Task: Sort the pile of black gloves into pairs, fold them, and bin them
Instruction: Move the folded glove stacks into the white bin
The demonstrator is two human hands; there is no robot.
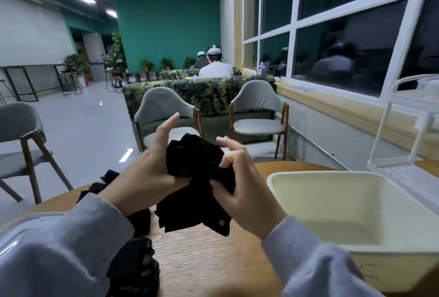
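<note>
A bundle of black gloves (197,178) is held up above the wooden table (202,256), between both hands. It is gripped low down by the left hand (152,173), thumb and lower fingers closed on the cloth, while the forefinger is stretched upward. It is pinched from the other side by the curled fingers of the right hand (240,182). More gloves (135,266) are left on the table beneath the left sleeve, near the table's left edge. A cream bin (351,213) is set at the right, just beside the right forearm, with bare wood between bin and loose gloves.
</note>
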